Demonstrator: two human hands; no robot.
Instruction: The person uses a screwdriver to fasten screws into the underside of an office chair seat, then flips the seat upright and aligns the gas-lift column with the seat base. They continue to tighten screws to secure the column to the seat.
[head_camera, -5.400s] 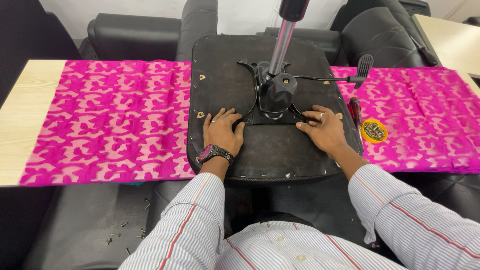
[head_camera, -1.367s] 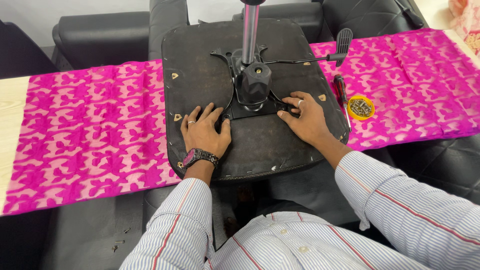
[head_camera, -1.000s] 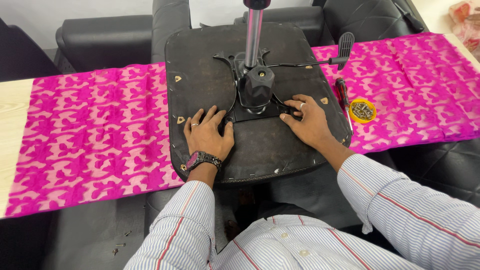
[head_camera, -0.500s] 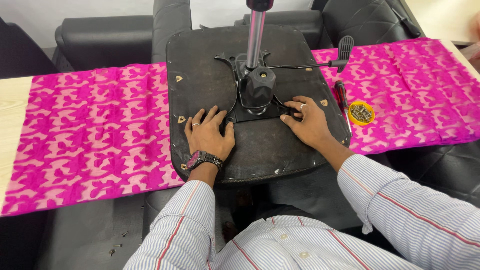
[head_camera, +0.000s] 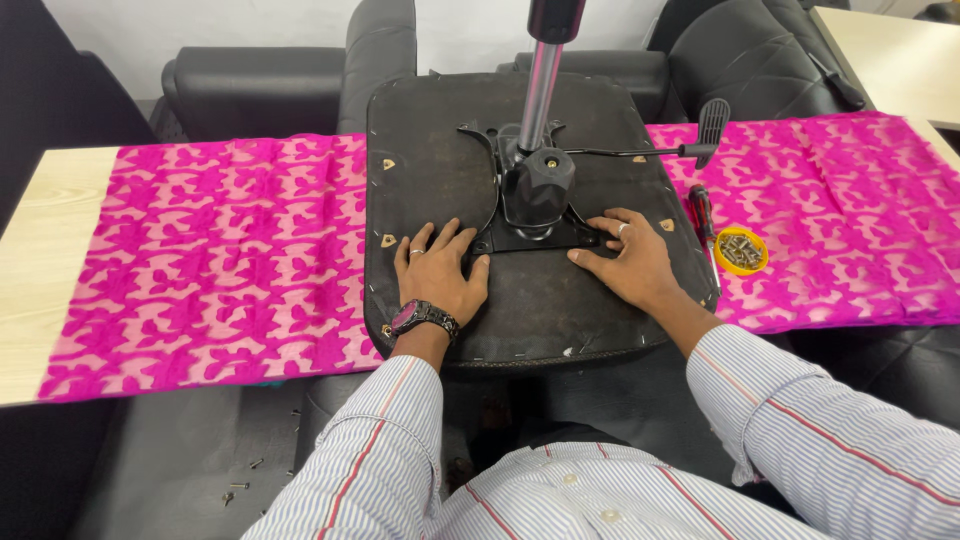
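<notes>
An upturned black chair seat (head_camera: 440, 140) lies across a table draped in pink patterned cloth (head_camera: 210, 260). A black metal mechanism plate (head_camera: 530, 205) with a silver gas cylinder (head_camera: 540, 80) rising from it sits on the seat's underside. My left hand (head_camera: 440, 275), wearing a wristwatch, rests flat on the seat with its fingertips at the plate's left front corner. My right hand (head_camera: 625, 262), with a ring, rests flat at the plate's right front edge. Neither hand holds anything.
A red-handled screwdriver (head_camera: 703, 215) and a small yellow dish of screws (head_camera: 741, 249) lie on the cloth right of the seat. The lever (head_camera: 700, 135) sticks out to the right. Black armchairs (head_camera: 260, 85) stand behind; loose screws (head_camera: 245, 480) lie on the dark seat below.
Both hands have stayed pressed at the plate's front corners; my right fingers shifted slightly along the plate's edge. The view has moved a little.
</notes>
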